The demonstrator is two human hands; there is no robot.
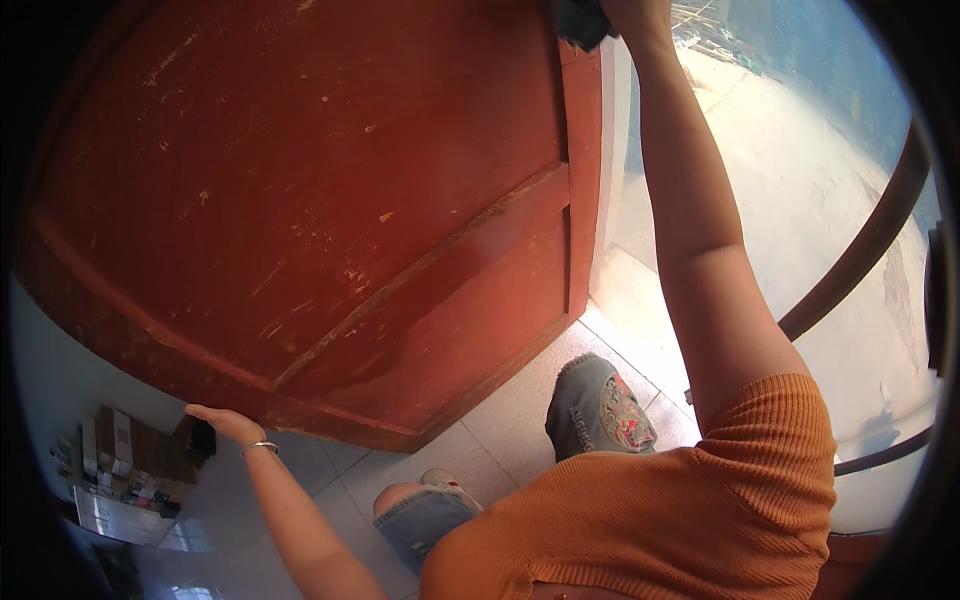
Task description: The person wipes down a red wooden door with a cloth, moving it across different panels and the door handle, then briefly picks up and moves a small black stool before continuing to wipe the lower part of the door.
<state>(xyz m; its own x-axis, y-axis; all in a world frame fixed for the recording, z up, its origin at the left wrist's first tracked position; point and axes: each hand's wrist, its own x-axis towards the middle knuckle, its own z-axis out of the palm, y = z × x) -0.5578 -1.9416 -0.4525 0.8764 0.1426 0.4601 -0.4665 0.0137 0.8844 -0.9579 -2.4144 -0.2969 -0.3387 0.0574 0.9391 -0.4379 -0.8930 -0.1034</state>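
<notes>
A red wooden door (360,187) with chipped paint and recessed panels fills the upper left and middle. My right hand (637,11), cut by the top rim, is at the door's far edge, next to a dark cloth (581,22) bunched against it; its fingers are mostly out of view. My left hand (225,424), with a bracelet (260,448) on the wrist, reaches to the door's lower left edge, its fingers extended. Whether it touches the edge is hard to tell. A small dark thing (201,439) shows just beneath its fingers.
Below the door lies a tiled floor (480,450). Boxes (112,442) and small items are stacked at the far left. Bright light falls on a pale surface (810,202) at the right, crossed by a dark curved bar (862,262). Dry sticks (712,37) lie at the top right.
</notes>
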